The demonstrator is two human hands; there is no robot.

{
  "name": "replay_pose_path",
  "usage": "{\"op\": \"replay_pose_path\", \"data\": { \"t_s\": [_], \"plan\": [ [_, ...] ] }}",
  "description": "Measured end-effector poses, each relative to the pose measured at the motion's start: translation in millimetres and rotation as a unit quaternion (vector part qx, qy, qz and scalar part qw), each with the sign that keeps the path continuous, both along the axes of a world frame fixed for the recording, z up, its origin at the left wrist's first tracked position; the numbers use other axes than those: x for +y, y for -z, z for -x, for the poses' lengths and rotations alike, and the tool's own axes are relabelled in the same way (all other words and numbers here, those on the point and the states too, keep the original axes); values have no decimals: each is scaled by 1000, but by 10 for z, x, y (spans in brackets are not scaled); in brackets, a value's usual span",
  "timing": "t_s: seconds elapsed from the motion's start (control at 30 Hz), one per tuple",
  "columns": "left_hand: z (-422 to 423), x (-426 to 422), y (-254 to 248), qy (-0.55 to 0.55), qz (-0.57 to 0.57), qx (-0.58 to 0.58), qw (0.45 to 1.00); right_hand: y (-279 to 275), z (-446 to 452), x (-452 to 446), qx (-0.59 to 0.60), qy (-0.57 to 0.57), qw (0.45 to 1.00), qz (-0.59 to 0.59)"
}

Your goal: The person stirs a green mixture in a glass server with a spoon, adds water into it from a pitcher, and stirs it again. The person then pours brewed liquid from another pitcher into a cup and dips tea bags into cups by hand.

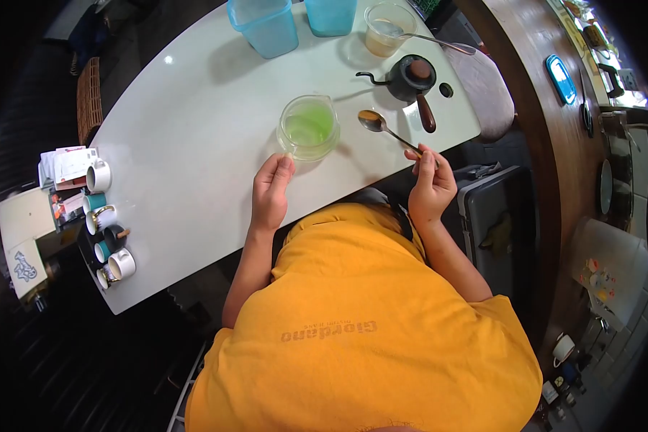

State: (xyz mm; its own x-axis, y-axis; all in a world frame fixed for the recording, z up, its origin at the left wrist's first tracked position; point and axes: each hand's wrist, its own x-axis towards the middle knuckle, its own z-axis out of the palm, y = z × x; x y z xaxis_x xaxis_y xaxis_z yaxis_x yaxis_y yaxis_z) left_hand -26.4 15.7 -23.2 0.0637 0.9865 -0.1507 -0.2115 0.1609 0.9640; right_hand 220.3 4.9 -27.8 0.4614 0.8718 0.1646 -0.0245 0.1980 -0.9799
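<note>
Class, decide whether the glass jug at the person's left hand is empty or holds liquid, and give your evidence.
The glass jug is not empty: green liquid shows inside its clear walls. How full, I cannot tell.

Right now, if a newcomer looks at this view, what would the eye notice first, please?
Probably the bright yellow-orange shirt, which fills the lower middle. Next, above it and against the white table, comes the vivid green liquid in a clear jug at the left hand. To its right, the right hand holds a spoon.
</note>
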Motion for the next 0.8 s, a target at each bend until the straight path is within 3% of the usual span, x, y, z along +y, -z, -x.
{"op": "replay_pose_path", "data": {
  "t_s": [0.13,0.47,0.53,0.57,0.63,0.8],
  "plan": [
    [94,11,-68,-9,0,26,1000,245,-35,-31,5,16,995,101],
    [246,-7,-126,19,-13,50,998,520,52,183,31,70,991,108],
    [273,-20,-126,22,-12,49,998,519,-25,178,-232,80,933,265],
    [285,-29,-127,24,-10,50,998,510,-30,170,-232,83,932,266],
    [308,-44,-137,28,-5,50,998,432,-15,179,-382,98,906,155],
    [399,-68,-114,44,0,70,997,380,58,162,-375,99,895,219]
  ]
}}
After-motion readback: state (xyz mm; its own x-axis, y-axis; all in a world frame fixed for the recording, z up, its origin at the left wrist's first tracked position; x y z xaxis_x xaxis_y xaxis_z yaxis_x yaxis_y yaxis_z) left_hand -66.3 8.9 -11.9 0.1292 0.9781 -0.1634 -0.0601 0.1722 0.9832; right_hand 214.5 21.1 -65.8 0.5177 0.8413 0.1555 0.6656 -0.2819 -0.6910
